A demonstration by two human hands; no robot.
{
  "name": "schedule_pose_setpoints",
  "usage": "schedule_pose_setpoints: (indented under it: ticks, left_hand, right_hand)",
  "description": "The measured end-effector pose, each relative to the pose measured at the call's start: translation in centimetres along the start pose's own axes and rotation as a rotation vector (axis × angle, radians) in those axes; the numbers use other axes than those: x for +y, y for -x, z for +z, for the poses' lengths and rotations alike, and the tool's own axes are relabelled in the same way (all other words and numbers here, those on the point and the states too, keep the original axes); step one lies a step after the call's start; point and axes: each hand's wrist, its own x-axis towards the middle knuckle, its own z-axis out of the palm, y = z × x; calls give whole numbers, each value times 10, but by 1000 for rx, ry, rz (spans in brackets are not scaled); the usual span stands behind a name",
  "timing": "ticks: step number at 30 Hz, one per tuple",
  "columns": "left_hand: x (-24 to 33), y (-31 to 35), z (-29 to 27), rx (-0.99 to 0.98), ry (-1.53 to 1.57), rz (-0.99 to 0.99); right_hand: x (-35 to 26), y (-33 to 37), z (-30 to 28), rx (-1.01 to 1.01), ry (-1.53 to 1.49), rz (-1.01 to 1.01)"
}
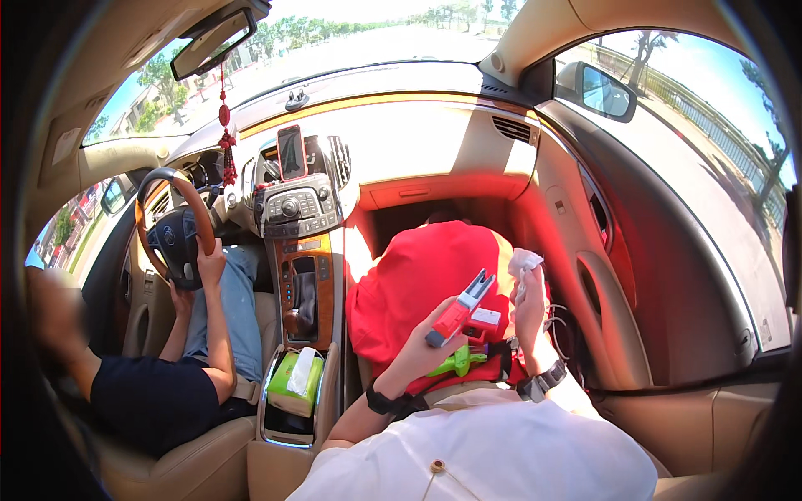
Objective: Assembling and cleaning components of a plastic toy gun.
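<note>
I sit in a car's passenger seat with a red bag (418,275) on my lap. My left hand (422,351) grips a red toy-like tool with a grey forked tip (459,307), tilted up to the right. My right hand (528,305) holds a crumpled white tissue (523,263) just right of that tip. A green plastic piece (458,361) and a small red box with a white label (484,321) lie on the bag below my hands. A black band sits on my left wrist, a watch on my right.
A driver in a dark shirt and jeans (167,392) holds the steering wheel (171,234) at left. The centre console (302,288) carries a green tissue pack (294,382). A phone (291,152) is mounted on the dashboard. The passenger door (635,275) is close at right.
</note>
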Motion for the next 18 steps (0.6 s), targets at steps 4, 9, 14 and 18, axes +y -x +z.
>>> schedule_pose_setpoints:
  ticks: [4, 9, 14, 18]
  left_hand:
    - [5, 6, 2, -33, -420, -23]
    - [-25, 6, 7, -103, -815, 392]
    - [-7, 7, 14, -94, -209, -62]
    - [-6, -2, 10, -164, -61, -155]
  right_hand:
    - [-21, 33, 28, -138, 247, -334]
    - [-17, 47, 49, -717, 784, -996]
    - [-8, 22, 31, -602, 811, -919]
    - [-2, -4, 9, -450, 881, -821]
